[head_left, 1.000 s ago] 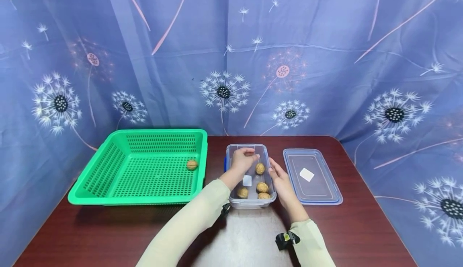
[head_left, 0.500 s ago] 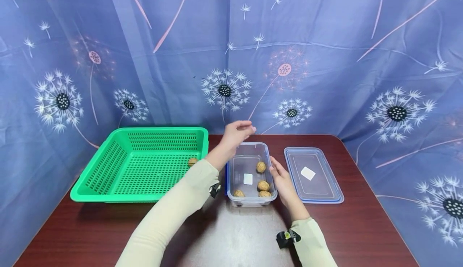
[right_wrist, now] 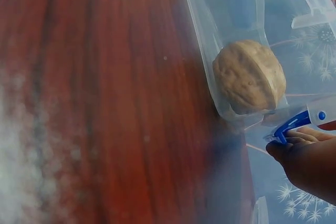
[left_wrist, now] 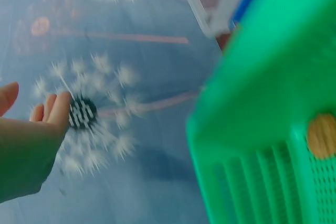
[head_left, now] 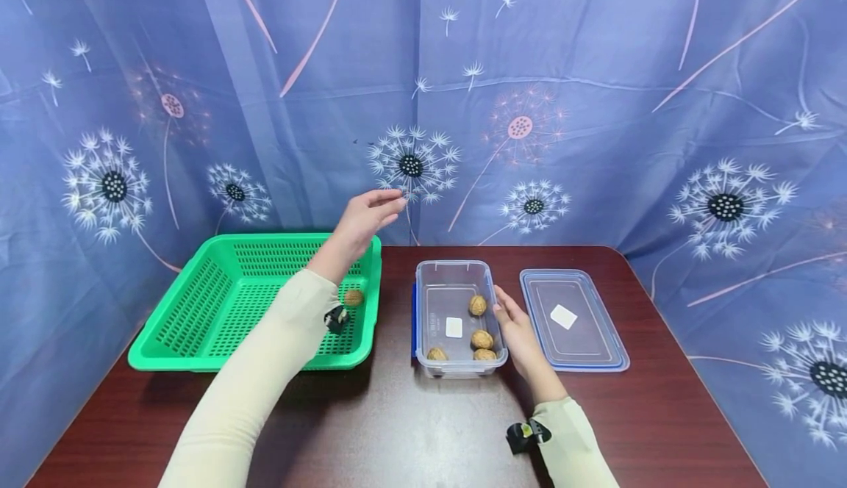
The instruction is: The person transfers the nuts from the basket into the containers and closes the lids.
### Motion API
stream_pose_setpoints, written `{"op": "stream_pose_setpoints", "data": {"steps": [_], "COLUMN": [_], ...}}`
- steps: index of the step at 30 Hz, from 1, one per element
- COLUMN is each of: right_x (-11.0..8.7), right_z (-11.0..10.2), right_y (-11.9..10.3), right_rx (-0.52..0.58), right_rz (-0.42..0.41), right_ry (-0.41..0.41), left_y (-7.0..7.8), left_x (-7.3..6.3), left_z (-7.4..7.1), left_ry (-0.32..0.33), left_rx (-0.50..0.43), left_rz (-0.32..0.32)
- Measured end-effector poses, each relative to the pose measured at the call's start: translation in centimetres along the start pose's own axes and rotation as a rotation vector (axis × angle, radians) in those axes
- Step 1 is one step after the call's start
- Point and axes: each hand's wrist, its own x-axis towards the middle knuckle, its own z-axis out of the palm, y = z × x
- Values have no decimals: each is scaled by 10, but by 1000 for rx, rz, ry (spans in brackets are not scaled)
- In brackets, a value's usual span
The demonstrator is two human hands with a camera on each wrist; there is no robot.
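My left hand (head_left: 367, 220) is raised above the back right corner of the green plastic basket (head_left: 165, 363), fingers extended and holding nothing. One walnut (head_left: 354, 298) lies inside that basket near its right wall; the left wrist view shows this walnut (left_wrist: 323, 136) at the right edge. A clear plastic storage box (head_left: 437, 298) stands to the basket's right with several walnuts (head_left: 481, 339) in it. Against the box's right side rests my right hand (head_left: 519, 330), fingers straight. Close up in the right wrist view are a walnut (right_wrist: 249, 77) in the box and a blue clip (right_wrist: 291, 127) by the fingers.
To the right of the box lies its flat clear lid (head_left: 574, 345), edged in blue and bearing a white label. All stand on a dark red-brown table (head_left: 423, 436). A blue dandelion-print curtain (head_left: 317, 142) hangs behind and at both sides.
My left hand has risen out of the box and swung left to above the basket. A walnut at the box's front left has shifted toward the front wall. My right hand stays at the box.
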Motion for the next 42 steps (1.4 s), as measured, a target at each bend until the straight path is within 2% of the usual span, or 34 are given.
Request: {"op": "stream_pose_setpoints", "data": {"steps": [4,11,14,18,21,27,36,42], "right_x": [1,1,1,2,2,1,2,1], "right_z": [-1,0,0,-1,-2,-1,-2,-1], "right_y": [0,1,2,2,2,2,2,2], "right_rx": [-3,-3,0,4,7,17,19,10], "right_rz": [3,12,5,4,2,2,0,-1], "right_ry": [4,4,-8,-7,2,-8,-14,-22], "left_y": [-4,-22,-30,-41,-48,-64,-83,-93], "left_x": [4,8,10,12,14,13,11,8], "left_z": [-27,-68,-85,-105,-116,-131,-142,-144], "left_ry": [-19,-61,-119,-242,-310,-385,-523,-579], "left_rx": [-27,-76,-77,-64,-53,53,398,543], "left_rz": [-19,-67,-73,-76,-82,-109,-129,-159]}}
